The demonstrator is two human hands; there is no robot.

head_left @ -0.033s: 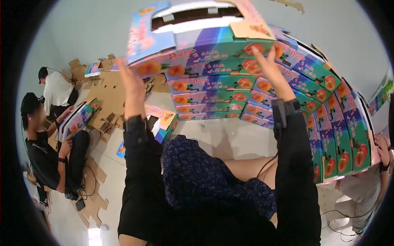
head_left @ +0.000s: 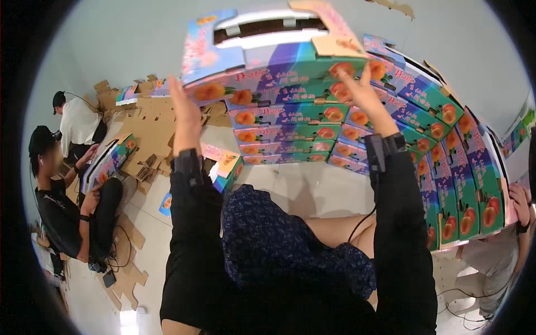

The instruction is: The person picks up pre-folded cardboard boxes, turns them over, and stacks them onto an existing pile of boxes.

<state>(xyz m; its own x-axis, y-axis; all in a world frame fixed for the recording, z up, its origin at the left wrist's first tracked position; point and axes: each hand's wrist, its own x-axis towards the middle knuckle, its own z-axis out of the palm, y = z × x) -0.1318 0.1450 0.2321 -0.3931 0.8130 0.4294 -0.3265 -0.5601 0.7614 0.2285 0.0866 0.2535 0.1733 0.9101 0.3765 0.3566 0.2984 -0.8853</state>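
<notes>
A colourful peach-printed carton (head_left: 273,70) with a long handle slot in its top sits at the top of the middle stack. Its left end lies against my left hand (head_left: 187,120), fingers stretched upward along the side. At the front right corner is my right hand (head_left: 365,103), its fingers and thumb on the carton's green edge. Between them my two hands hold the carton. Beneath it several matching cartons (head_left: 287,125) are stacked flat. Whether the carton rests fully on the stack cannot be made out.
More carton stacks curve round on the right (head_left: 413,95), (head_left: 474,184). Another carton (head_left: 228,162) stands beside my left forearm. Flat cardboard sheets (head_left: 145,131) cover floor at left. A seated person in black (head_left: 58,206) handles a carton; another's hand (head_left: 520,204) touches the right stack.
The held carton has shifted slightly to the right and down, and my left hand has moved right with it. My right hand has moved only a little.
</notes>
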